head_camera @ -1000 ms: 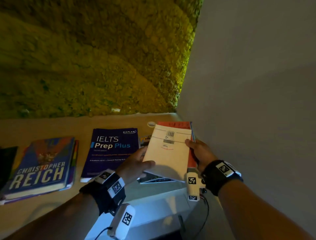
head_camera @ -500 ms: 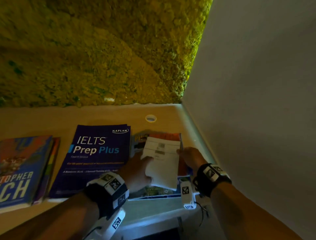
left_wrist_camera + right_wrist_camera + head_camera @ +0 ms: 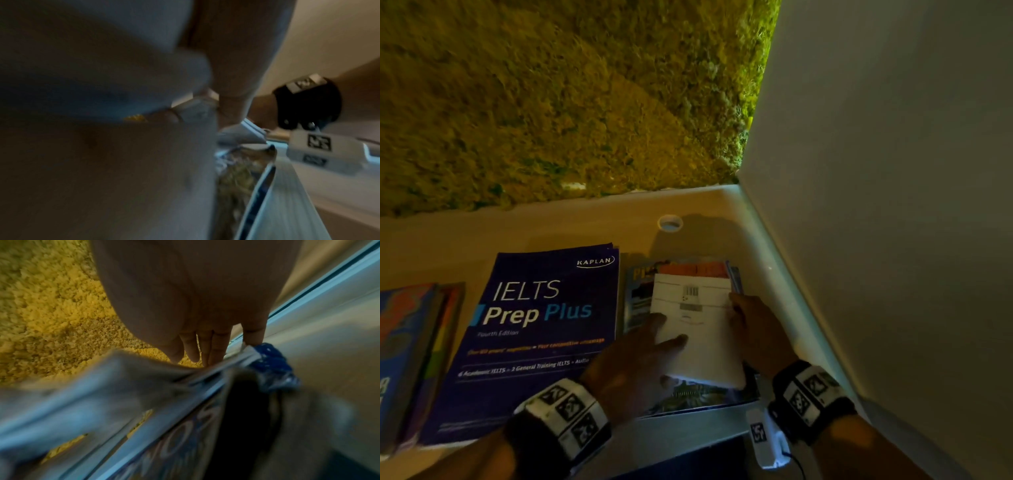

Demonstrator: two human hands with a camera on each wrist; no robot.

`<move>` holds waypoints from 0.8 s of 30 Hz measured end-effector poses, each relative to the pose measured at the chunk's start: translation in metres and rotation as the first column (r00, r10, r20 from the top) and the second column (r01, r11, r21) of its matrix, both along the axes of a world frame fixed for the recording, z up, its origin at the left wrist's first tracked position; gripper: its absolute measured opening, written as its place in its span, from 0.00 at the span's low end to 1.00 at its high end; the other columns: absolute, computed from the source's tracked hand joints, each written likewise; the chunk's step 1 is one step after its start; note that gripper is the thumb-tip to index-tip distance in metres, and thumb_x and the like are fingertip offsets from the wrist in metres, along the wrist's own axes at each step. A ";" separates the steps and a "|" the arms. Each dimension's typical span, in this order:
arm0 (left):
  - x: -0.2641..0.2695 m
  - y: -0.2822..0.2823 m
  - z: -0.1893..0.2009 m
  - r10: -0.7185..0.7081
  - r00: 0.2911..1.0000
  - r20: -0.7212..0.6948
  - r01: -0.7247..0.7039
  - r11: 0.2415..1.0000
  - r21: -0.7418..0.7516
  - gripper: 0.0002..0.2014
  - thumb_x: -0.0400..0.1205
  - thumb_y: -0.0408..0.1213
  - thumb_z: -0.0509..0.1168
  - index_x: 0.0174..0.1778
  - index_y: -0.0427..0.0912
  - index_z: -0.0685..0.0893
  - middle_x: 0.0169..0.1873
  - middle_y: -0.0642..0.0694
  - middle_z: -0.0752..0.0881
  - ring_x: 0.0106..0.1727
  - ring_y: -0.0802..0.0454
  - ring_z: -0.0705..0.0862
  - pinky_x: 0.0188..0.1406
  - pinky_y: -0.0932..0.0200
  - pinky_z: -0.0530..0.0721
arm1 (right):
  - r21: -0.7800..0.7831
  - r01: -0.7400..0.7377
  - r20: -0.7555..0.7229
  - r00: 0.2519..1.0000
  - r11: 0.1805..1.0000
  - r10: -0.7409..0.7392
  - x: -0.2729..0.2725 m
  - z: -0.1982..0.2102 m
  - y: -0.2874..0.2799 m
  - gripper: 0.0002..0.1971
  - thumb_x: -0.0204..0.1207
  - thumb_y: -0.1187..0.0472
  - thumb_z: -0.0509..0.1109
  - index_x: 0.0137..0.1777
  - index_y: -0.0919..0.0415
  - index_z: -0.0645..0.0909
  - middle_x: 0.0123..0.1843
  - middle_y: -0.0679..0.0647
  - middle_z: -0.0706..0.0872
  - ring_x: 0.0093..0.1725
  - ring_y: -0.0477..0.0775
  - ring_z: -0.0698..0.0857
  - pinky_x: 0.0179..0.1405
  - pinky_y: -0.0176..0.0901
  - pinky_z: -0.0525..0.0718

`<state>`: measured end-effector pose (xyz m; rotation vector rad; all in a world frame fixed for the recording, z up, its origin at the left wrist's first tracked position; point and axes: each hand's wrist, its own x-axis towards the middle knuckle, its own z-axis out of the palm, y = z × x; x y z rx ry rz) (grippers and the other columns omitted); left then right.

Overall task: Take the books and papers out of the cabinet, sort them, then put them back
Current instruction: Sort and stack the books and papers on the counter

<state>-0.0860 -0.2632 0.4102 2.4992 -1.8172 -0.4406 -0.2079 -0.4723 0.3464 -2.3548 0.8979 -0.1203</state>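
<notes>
A white paper with a barcode (image 3: 698, 329) lies on top of a small stack at the right end of the counter: an orange booklet (image 3: 698, 269) and a magazine (image 3: 640, 301) under it. My left hand (image 3: 671, 329) rests on the paper's left side, thumb and forefinger laid flat on it. My right hand (image 3: 743, 315) touches the paper's right edge. In the right wrist view its fingers (image 3: 213, 344) are straight, tips against the stack's edge (image 3: 185, 386). The left wrist view is blurred.
A purple IELTS Prep Plus book (image 3: 537, 325) lies flat left of the stack, a blue Reich book (image 3: 404, 342) further left. The beige counter (image 3: 551, 229) has a cable hole (image 3: 669, 223). A moss wall (image 3: 551, 102) stands behind, a plain wall (image 3: 876, 205) close on the right.
The white paper and orange booklet were held tilted above the counter; both hands have lowered them flat onto the magazine. The head view has shifted left and closer.
</notes>
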 end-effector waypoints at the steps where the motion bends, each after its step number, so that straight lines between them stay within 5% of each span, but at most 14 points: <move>1: 0.004 0.003 0.009 -0.051 0.998 0.044 0.055 0.995 -0.084 0.24 0.84 0.51 0.59 0.78 0.56 0.76 0.80 0.43 0.70 0.74 0.45 0.79 0.63 0.57 0.87 | 0.015 0.011 0.011 1.000 1.000 -0.011 -0.002 0.002 0.003 0.22 0.91 0.50 0.56 0.83 0.53 0.71 0.77 0.54 0.76 0.74 0.58 0.78 0.75 0.53 0.77; 2: 0.009 0.007 0.017 -0.073 0.996 0.048 0.080 0.983 -0.163 0.21 0.81 0.52 0.58 0.67 0.55 0.86 0.69 0.46 0.83 0.63 0.49 0.88 0.51 0.62 0.91 | 0.033 0.016 0.031 0.999 0.999 -0.017 -0.005 0.004 0.008 0.23 0.91 0.50 0.55 0.83 0.53 0.70 0.78 0.53 0.77 0.74 0.57 0.79 0.74 0.50 0.78; 4: 0.021 0.015 0.032 -0.076 0.997 0.013 0.076 0.943 -0.324 0.20 0.78 0.52 0.56 0.52 0.56 0.92 0.53 0.51 0.92 0.48 0.54 0.93 0.40 0.63 0.91 | 0.073 -0.005 0.111 0.994 0.997 -0.003 -0.010 0.012 0.019 0.22 0.92 0.49 0.52 0.82 0.49 0.71 0.76 0.49 0.80 0.70 0.52 0.82 0.67 0.47 0.81; 7: 0.041 0.030 0.053 -0.102 0.994 -0.049 0.069 0.889 -0.453 0.25 0.87 0.59 0.49 0.54 0.54 0.91 0.51 0.53 0.90 0.48 0.55 0.90 0.43 0.61 0.88 | 0.129 -0.079 0.219 0.974 0.988 0.050 -0.015 0.018 0.034 0.21 0.91 0.48 0.55 0.81 0.50 0.73 0.75 0.51 0.82 0.72 0.53 0.82 0.67 0.52 0.82; 10: 0.057 0.042 0.089 0.061 0.984 -0.167 -0.146 0.811 -0.566 0.15 0.87 0.62 0.53 0.56 0.66 0.85 0.45 0.69 0.84 0.44 0.68 0.84 0.44 0.74 0.77 | 0.055 0.021 0.049 0.998 0.998 -0.024 -0.012 0.009 0.040 0.19 0.90 0.50 0.61 0.79 0.50 0.74 0.73 0.53 0.82 0.72 0.59 0.82 0.71 0.56 0.80; 12: 0.074 0.037 0.103 0.153 0.913 -0.378 -0.365 0.719 -0.592 0.03 0.84 0.55 0.64 0.49 0.69 0.82 0.37 0.68 0.86 0.39 0.71 0.84 0.35 0.76 0.74 | -0.114 -0.007 -0.008 1.000 0.993 0.006 -0.012 0.001 0.039 0.15 0.89 0.43 0.52 0.70 0.39 0.74 0.66 0.48 0.86 0.64 0.57 0.86 0.62 0.54 0.83; 14: 0.100 0.029 0.103 0.108 0.792 -0.600 -0.522 0.628 -0.577 0.01 0.82 0.52 0.70 0.46 0.63 0.87 0.40 0.59 0.90 0.39 0.62 0.87 0.38 0.65 0.81 | -0.146 -0.050 -0.071 0.997 0.988 0.040 -0.011 -0.004 0.037 0.18 0.89 0.44 0.51 0.72 0.38 0.75 0.67 0.45 0.86 0.63 0.54 0.86 0.63 0.54 0.84; 16: 0.120 0.018 0.096 0.053 0.645 -0.762 -0.630 0.601 -0.492 0.10 0.79 0.54 0.69 0.47 0.53 0.88 0.38 0.51 0.90 0.35 0.48 0.84 0.34 0.51 0.79 | -0.056 -0.026 -0.047 0.999 0.998 0.023 -0.012 0.008 0.034 0.17 0.90 0.45 0.54 0.72 0.40 0.78 0.66 0.48 0.88 0.62 0.54 0.88 0.63 0.56 0.85; 18: 0.125 0.007 0.082 0.045 0.524 -0.850 -0.685 0.616 -0.389 0.12 0.79 0.50 0.66 0.43 0.44 0.86 0.31 0.52 0.86 0.27 0.50 0.77 0.26 0.57 0.69 | 0.170 0.027 0.174 0.983 0.985 -0.057 -0.015 0.032 0.041 0.17 0.91 0.43 0.56 0.65 0.44 0.84 0.59 0.50 0.93 0.56 0.53 0.92 0.57 0.60 0.88; 19: 0.124 0.002 0.077 0.062 0.483 -0.873 -0.703 0.622 -0.345 0.11 0.82 0.46 0.66 0.40 0.43 0.85 0.29 0.53 0.84 0.24 0.53 0.75 0.25 0.60 0.66 | 0.331 0.021 0.309 0.942 0.943 -0.130 -0.015 0.047 0.048 0.20 0.90 0.41 0.56 0.64 0.47 0.86 0.57 0.50 0.94 0.55 0.52 0.93 0.55 0.59 0.89; 21: 0.120 -0.005 0.068 0.139 0.433 -0.890 -0.740 0.619 -0.264 0.11 0.86 0.41 0.65 0.39 0.44 0.85 0.28 0.52 0.84 0.21 0.55 0.74 0.22 0.63 0.65 | 0.670 -0.112 0.421 0.872 0.734 -0.252 -0.011 0.073 0.063 0.24 0.87 0.41 0.55 0.70 0.50 0.85 0.62 0.51 0.93 0.62 0.52 0.91 0.57 0.53 0.90; 22: 0.119 -0.007 0.063 0.193 0.416 -0.889 -0.758 0.614 -0.221 0.11 0.86 0.42 0.65 0.41 0.44 0.87 0.30 0.50 0.85 0.21 0.54 0.74 0.22 0.62 0.66 | 0.770 -0.196 0.432 0.860 0.607 -0.270 -0.009 0.079 0.070 0.24 0.87 0.43 0.56 0.76 0.51 0.80 0.67 0.53 0.91 0.67 0.55 0.89 0.60 0.53 0.89; 24: 0.114 -0.008 0.057 0.246 0.317 -0.916 -0.802 0.586 -0.120 0.10 0.86 0.47 0.66 0.46 0.46 0.88 0.32 0.48 0.85 0.23 0.53 0.72 0.23 0.61 0.69 | 0.821 -0.285 0.459 0.845 0.495 -0.274 -0.004 0.082 0.078 0.25 0.88 0.49 0.63 0.83 0.50 0.71 0.73 0.59 0.86 0.71 0.64 0.86 0.60 0.62 0.89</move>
